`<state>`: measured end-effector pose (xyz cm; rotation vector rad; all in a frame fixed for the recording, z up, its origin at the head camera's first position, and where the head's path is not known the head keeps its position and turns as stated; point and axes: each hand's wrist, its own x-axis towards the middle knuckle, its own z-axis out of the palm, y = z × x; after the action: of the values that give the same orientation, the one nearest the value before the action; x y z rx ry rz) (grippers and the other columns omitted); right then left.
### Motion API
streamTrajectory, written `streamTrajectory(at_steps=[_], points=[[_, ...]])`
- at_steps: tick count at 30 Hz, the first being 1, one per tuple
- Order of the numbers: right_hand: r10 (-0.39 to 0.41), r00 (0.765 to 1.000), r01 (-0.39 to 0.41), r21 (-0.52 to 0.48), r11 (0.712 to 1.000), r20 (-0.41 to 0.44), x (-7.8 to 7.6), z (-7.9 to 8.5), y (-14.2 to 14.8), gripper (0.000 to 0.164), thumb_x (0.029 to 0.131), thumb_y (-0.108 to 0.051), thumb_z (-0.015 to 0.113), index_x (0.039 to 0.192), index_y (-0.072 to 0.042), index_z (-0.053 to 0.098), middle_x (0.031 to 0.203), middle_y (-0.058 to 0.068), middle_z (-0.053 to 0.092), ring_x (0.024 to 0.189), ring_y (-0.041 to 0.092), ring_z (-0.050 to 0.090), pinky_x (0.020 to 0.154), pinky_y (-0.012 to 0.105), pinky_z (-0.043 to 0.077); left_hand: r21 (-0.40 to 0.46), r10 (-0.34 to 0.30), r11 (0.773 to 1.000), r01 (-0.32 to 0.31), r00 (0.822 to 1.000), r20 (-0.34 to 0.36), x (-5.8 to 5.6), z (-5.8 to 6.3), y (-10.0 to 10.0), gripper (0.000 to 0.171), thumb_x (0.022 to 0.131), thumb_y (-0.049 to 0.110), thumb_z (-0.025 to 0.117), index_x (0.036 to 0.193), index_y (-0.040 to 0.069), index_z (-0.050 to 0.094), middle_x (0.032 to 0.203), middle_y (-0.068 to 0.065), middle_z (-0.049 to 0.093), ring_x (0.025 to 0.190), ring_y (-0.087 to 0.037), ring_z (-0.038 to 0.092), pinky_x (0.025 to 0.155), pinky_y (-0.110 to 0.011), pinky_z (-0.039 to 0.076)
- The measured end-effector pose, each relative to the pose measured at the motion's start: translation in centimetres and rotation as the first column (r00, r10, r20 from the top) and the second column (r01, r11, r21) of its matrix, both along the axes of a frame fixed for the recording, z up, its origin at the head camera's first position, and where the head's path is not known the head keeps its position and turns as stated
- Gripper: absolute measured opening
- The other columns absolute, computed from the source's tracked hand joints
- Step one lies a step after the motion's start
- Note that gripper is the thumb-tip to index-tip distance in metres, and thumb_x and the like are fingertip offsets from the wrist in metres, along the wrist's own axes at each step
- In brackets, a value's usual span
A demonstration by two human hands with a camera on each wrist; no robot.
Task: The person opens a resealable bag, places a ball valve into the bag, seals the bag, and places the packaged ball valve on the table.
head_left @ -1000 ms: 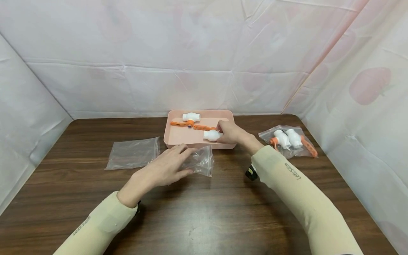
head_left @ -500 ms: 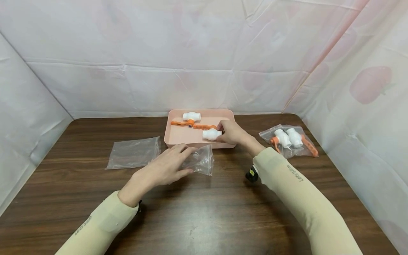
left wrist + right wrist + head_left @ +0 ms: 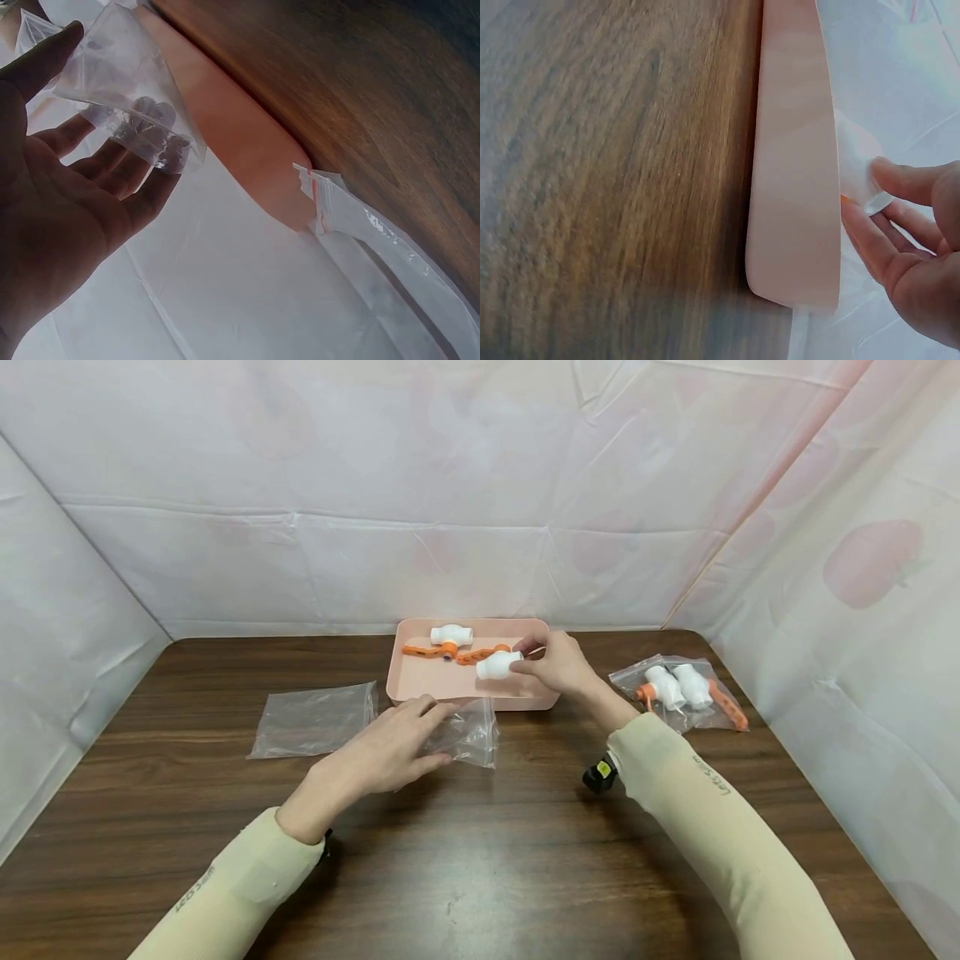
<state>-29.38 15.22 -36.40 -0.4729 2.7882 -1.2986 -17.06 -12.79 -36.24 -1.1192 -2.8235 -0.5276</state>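
In the head view my right hand (image 3: pixel 561 662) pinches one end of a white plastic ball valve (image 3: pixel 498 666) with an orange handle, raised over the pink tray (image 3: pixel 420 685). Thumb and fingers meet the valve's end in the right wrist view, where the tray wall (image 3: pixel 795 150) hides part of it. A second white ball valve (image 3: pixel 451 635) with an orange handle lies at the tray's back left. My left hand (image 3: pixel 382 747) has a clear zip bag (image 3: pixel 472 735) between thumb and fingers just before the tray; the fingertips show through the plastic (image 3: pixel 124 64).
Flat on the dark wooden table (image 3: pixel 465 877), another clear zip bag (image 3: pixel 311 722) lies left of the tray. To the right, a zip bag (image 3: pixel 682 697) contains two white and orange ball valves. White patterned curtains (image 3: pixel 337 527) stand at the back and sides.
My right hand has lifted the near ball valve up from the tray floor and tilted it slightly. The left hand stays almost in place, with the bag's edge shifted a little left.
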Motion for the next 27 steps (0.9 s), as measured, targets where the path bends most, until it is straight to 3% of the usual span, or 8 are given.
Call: streamTrajectory(at_steps=[10, 20, 27], points=[[-0.036, 0.999, 0.034, -0.104, 0.994, -0.018, 1.4, 0.6, 1.1, 0.023, 0.089, -0.014, 0.082, 0.109, -0.005, 0.075, 0.107, 0.009, 0.074, 0.101, 0.022, 0.072, 0.08, 0.034, 0.056, -0.005, 0.107, 0.994, -0.107, 0.994, -0.005, -0.5, 0.0, -0.6, 0.06, 0.09, 0.027, 0.082, 0.14, 0.006, 0.055, 0.11, -0.008, 0.059, 0.09, -0.024, 0.059, 0.082, -0.047, 0.051], [-0.013, 1.0, 0.014, -0.176, 0.984, 0.004, 3.2, 1.2, 2.3, 0.029, 0.089, -0.014, 0.082, 0.114, -0.003, 0.072, 0.108, 0.012, 0.072, 0.097, 0.026, 0.069, 0.073, 0.028, 0.053, -0.001, 0.167, 0.986, -0.167, 0.985, 0.054, -1.3, 0.2, -1.4, 0.065, 0.092, 0.03, 0.08, 0.144, 0.003, 0.052, 0.125, -0.014, 0.059, 0.11, -0.031, 0.059, 0.096, -0.052, 0.048], [0.029, 1.0, -0.026, -0.258, 0.966, 0.009, 4.4, 1.3, 3.1, 0.027, 0.088, -0.009, 0.082, 0.112, 0.0, 0.072, 0.103, 0.015, 0.072, 0.092, 0.025, 0.068, 0.071, 0.024, 0.054, 0.002, 0.21, 0.977, -0.212, 0.972, 0.105, -2.0, 0.3, -2.5, 0.065, 0.093, 0.029, 0.079, 0.145, 0.002, 0.05, 0.131, -0.019, 0.057, 0.116, -0.038, 0.059, 0.098, -0.054, 0.048]])
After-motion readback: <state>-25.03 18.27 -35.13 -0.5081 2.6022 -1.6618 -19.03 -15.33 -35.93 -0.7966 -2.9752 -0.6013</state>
